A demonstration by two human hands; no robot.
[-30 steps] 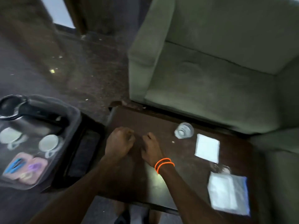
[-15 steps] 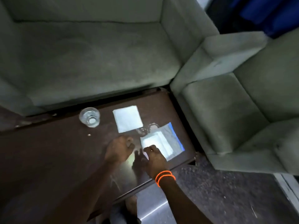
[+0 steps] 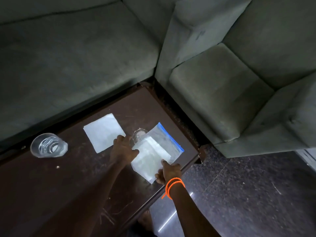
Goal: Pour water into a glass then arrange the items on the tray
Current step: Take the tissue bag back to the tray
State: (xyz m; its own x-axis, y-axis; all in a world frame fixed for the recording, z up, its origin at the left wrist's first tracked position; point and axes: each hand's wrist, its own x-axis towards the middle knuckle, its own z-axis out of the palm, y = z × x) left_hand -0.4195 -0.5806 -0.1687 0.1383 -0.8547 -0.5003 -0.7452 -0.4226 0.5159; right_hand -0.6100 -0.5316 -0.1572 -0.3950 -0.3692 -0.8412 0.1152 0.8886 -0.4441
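Observation:
A clear plastic zip bag [image 3: 156,151] with a blue strip and white napkins inside lies near the right end of the dark wooden table [image 3: 51,194]. My left hand [image 3: 124,149] grips the bag's left edge. My right hand [image 3: 168,171], with orange bands at the wrist, pinches its near corner. A folded white napkin [image 3: 102,132] lies flat just left of my left hand. A clear glass [image 3: 48,145] with water stands further left. A small clear object [image 3: 139,135] sits behind the bag, partly hidden. No tray is in view.
Green sofa seats [image 3: 77,57] run along the table's far side, and an armchair [image 3: 222,93] stands by its right end. Dark speckled floor [image 3: 239,194] lies to the right of the table's near edge. My foot [image 3: 145,221] shows under the table edge.
The view swung right, away from the tray at the left. Both hands moved from the table's middle to the zip bag and took hold of it.

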